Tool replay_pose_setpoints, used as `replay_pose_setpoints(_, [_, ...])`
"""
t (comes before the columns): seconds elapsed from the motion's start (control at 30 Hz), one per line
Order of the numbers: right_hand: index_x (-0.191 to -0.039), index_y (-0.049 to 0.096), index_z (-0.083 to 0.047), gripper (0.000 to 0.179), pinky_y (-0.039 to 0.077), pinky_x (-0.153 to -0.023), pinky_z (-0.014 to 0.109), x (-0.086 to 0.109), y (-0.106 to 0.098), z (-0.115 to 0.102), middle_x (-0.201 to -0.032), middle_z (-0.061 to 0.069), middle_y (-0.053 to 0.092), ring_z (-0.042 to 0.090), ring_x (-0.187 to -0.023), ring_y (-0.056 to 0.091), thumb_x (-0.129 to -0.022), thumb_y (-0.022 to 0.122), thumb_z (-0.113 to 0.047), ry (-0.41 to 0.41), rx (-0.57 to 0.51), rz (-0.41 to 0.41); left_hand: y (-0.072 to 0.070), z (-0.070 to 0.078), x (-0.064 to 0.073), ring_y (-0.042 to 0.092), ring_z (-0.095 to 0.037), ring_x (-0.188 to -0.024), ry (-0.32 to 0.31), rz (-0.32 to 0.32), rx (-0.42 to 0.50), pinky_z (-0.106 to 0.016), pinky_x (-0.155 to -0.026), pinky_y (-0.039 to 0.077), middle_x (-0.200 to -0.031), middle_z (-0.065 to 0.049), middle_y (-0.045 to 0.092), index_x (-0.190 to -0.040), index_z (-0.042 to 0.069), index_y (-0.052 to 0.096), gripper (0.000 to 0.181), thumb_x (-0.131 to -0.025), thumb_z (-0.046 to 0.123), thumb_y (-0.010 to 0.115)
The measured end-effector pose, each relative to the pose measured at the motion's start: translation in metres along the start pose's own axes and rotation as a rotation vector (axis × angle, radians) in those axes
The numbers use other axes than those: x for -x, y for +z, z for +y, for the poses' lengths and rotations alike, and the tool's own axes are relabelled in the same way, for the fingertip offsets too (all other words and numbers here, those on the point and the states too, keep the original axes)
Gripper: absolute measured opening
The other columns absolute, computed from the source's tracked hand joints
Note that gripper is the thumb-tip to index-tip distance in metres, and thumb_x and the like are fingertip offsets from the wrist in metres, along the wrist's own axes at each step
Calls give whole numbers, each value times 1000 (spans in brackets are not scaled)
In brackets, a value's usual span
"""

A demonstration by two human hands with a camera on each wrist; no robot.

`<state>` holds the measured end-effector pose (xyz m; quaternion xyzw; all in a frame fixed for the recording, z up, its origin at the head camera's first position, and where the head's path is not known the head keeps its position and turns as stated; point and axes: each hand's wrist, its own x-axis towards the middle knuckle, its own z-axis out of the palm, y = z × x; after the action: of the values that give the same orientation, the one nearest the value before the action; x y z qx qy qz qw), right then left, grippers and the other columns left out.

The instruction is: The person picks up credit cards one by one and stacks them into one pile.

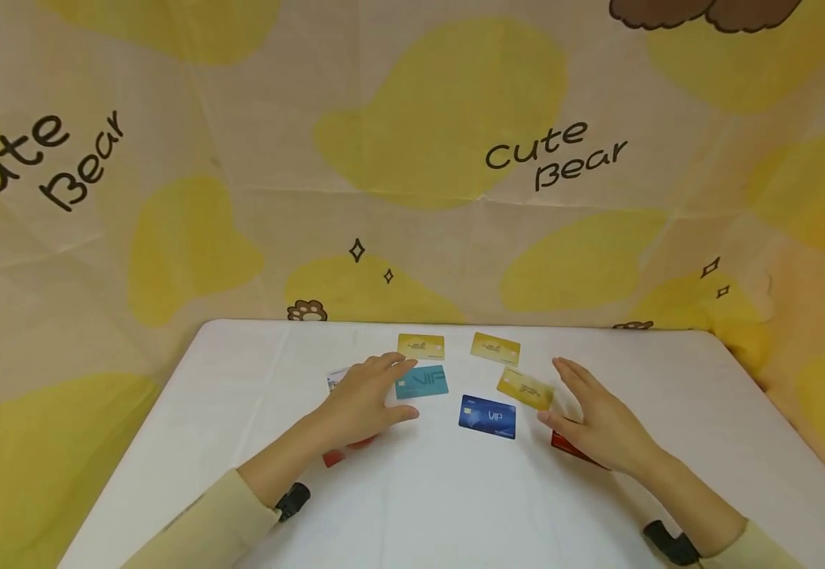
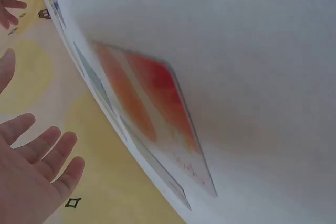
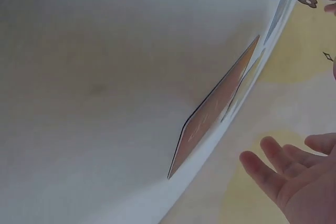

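Several plastic cards lie spread on a white table. My left hand (image 1: 363, 399), fingers apart, hovers over a red and white card (image 1: 341, 454) and another card (image 1: 337, 379), partly covering both. Beside its fingertips is a teal VIP card (image 1: 423, 382). My right hand (image 1: 600, 423) hangs with relaxed fingers above a red card (image 1: 570, 446), next to a gold card (image 1: 525, 389). Between the hands lies a blue VIP card (image 1: 487, 417). In the left wrist view, the red and white card (image 2: 157, 108) sits below the open left hand (image 2: 37, 166). Neither hand holds anything.
Two more gold cards lie at the back, one left (image 1: 421, 346) and one right (image 1: 495, 348). A yellow and beige printed cloth (image 1: 420, 118) hangs behind the white table (image 1: 441, 514). Dark bands are on both wrists.
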<state>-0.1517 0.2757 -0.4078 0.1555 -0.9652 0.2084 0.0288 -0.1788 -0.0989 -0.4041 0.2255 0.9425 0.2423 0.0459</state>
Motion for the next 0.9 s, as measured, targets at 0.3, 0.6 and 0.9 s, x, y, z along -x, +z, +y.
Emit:
replay_pose_setpoints(0.3, [-152,45,-1,78,60,-85,48,-5,9,-7,-144,23,54,34,-99,69,-93,80,-38,28,-189,-51,8,5,-7,46,-34,-144,-18,-34,145,-56,-120,33,-154,-8,53,-153,16,54,68,-93,36,80])
replay_pose_setpoints(0.6, [-142,57,4,66,52,-69,27,-9,18,-13,-129,17,63,24,-88,61,-88,86,-22,-7,-302,-42,12,17,-20,48,-33,-141,14,-66,181,-55,-118,35,-152,-10,55,-150,12,57,63,-95,32,79])
replay_pose_setpoints(0.9, [-139,58,9,67,48,-72,26,-15,23,-17,-105,9,70,22,-95,63,-86,87,-20,123,-434,-155,21,25,-34,58,-31,-129,-25,-100,306,-49,-109,46,-142,-10,61,-145,10,62,58,-93,25,81])
